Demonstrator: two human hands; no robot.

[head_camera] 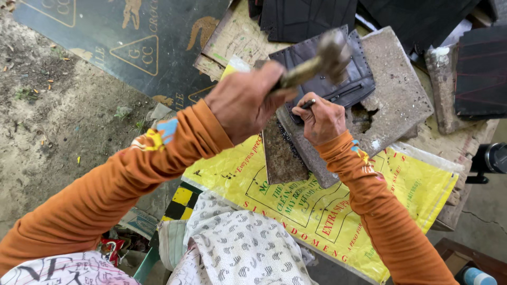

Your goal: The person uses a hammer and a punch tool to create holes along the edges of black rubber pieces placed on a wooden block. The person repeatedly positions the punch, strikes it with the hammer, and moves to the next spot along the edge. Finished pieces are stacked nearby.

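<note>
A: Noting positions against the grey stone slab (396, 89). The left hand (244, 103) is clenching a hammer handle; the hammer (317, 59) is sitting raised above the slab's near-left part, head blurred, handle running from the fist up and away toward the head

B: And the other hand?

A: The right hand (322, 120) is pinching a thin dark punch (308, 104) between fingers and thumb, tip resting on the dark leather piece (346, 79) that is lying flat on the slab. The punch is standing roughly upright, tilted a little; its struck end is lying just below and near side of the hammer head

B: So which hand is nearer the leather?

A: The right, touching it or nearly so. The left is hovering higher, toward the slab's left edge

B: Materials?

A: Slab is looking rough, pitted, with a broken hole near its middle. Leather is looking smooth, dark grey-purple, with a row of small holes along its edges. A rusty flat metal plate (281, 155) is lying against the slab's near-left corner. A yellow woven sack with red print (317, 211) is spreading under the slab's near side. Both sleeves are orange knit. More black stitched panels (480, 68) are lying beyond the slab's far right

B: Hammer head shape?

A: Cannot tell, motion blur
</note>
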